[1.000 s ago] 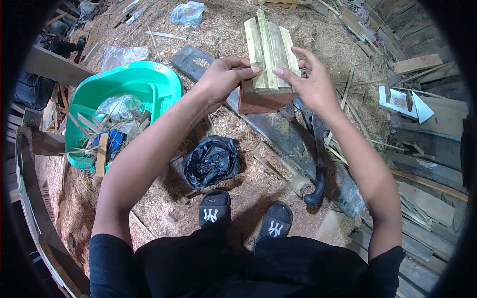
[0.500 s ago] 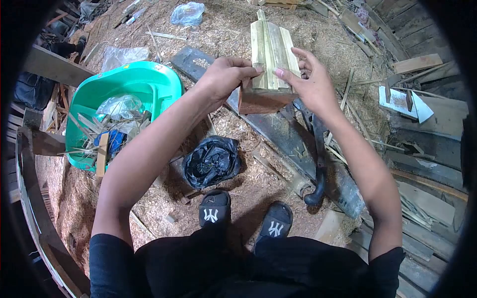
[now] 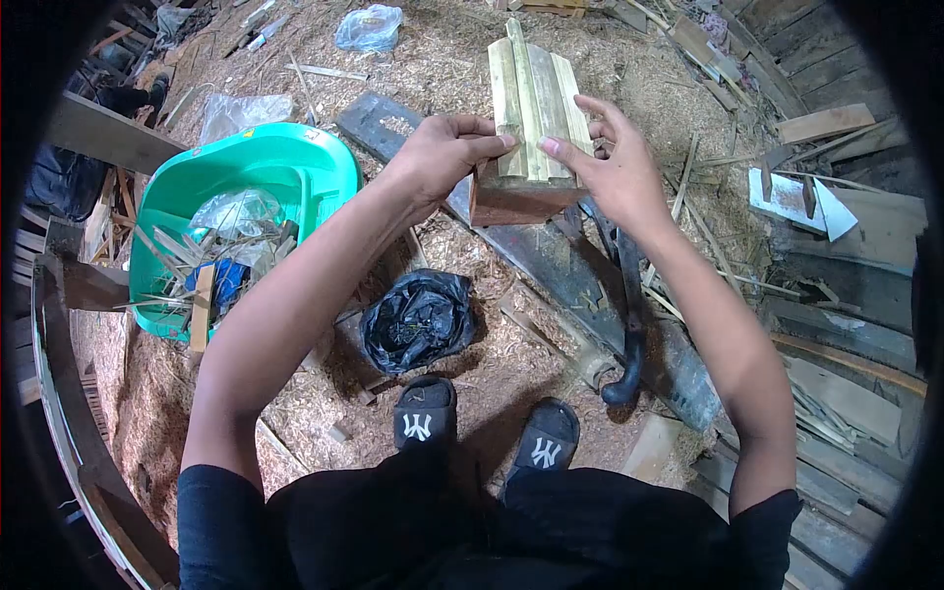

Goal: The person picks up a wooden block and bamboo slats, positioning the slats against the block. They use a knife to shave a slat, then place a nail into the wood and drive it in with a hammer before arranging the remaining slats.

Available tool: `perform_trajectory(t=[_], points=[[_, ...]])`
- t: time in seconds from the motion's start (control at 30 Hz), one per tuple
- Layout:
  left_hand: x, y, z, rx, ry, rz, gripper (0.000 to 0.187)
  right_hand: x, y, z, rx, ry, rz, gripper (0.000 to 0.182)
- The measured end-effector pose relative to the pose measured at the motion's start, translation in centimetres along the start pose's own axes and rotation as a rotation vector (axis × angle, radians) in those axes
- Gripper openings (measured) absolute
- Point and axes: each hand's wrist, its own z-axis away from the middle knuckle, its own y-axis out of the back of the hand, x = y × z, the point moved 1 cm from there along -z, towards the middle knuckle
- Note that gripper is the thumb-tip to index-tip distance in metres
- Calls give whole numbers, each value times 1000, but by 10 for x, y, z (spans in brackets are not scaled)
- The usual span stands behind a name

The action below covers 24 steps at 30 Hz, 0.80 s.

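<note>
A small box-like wooden piece (image 3: pixel 503 204) with a reddish-brown near face is held up in front of me. Pale wooden slats (image 3: pixel 529 98) lie lengthwise side by side along its top, the middle one reaching farther out. My left hand (image 3: pixel 447 157) is closed at the near left corner, thumb and index finger pinching the slats' edge. My right hand (image 3: pixel 615 162) grips the right side, its thumb pressed on the near end of the slats and its other fingers raised along the side. What lies beneath the piece is partly hidden.
Below the piece, a long dark plank (image 3: pixel 580 290) lies diagonally, with a black-handled tool (image 3: pixel 626 364) across it. A green basin (image 3: pixel 329 147) of scraps stands left, a black plastic bag (image 3: pixel 418 320) near my feet. Stacked boards (image 3: pixel 841 462) lie right; shavings cover the floor.
The slatted piece has tilted very slightly to the left, its far end moving most. Both hands keep almost the same grip and place.
</note>
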Motion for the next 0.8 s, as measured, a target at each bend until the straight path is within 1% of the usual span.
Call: perform_trajectory(t=[0.1,0.17,0.3,0.47,0.6,0.7,0.8], points=[[0,0,3,-35,-12,8,27,-1,1,3,-1,12,-36,87],[0,-1,5,-14,-47,-45,27,-3,1,5,38,18,53,86],[-3,-2,3,-3,-52,-25,28,-4,1,5,47,10,55,85],[-6,-5,2,29,-30,15,30,1,0,3,33,11,-10,85],[-9,-4,-2,42,-20,4,30,-1,-1,3,40,15,-6,84],[-6,-4,0,24,-12,37,31,-5,0,4,27,-19,6,83],[-3,-6,2,26,1,57,32,2,-2,1,30,26,-31,84]])
